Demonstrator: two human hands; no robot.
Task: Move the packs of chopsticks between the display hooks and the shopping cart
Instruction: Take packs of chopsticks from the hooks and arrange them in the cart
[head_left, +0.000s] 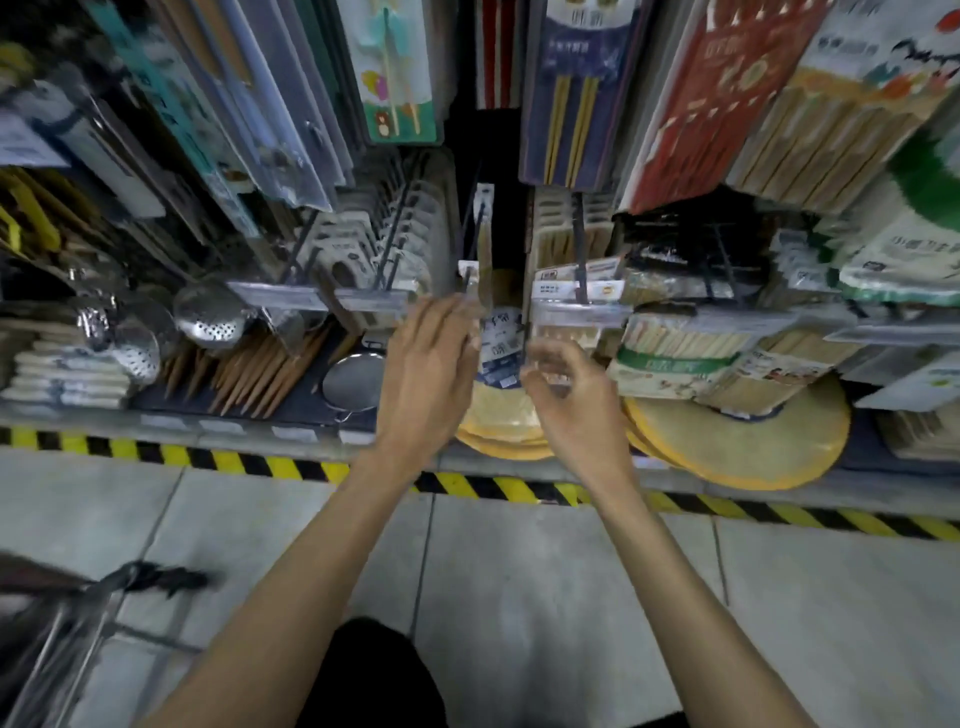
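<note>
A clear pack of chopsticks (500, 347) with a blue and white label hangs at the front tip of a display hook (469, 270), between my two hands. The fairly straight fingers of my left hand (431, 374) touch the pack's left edge just under the hook tip. My right hand (574, 397) has curled fingers and thumb pinching the pack's clear right edge. More chopstick packs (563, 93) hang on hooks above and to the right. The shopping cart (57, 634) shows blurred at the lower left.
Metal ladles and strainers (208, 317) and loose wooden chopsticks (260, 374) lie on the low shelf to the left. Round yellow mats (743, 441) lean at the right. Black and yellow tape (234, 462) edges the shelf base above the grey tiled floor.
</note>
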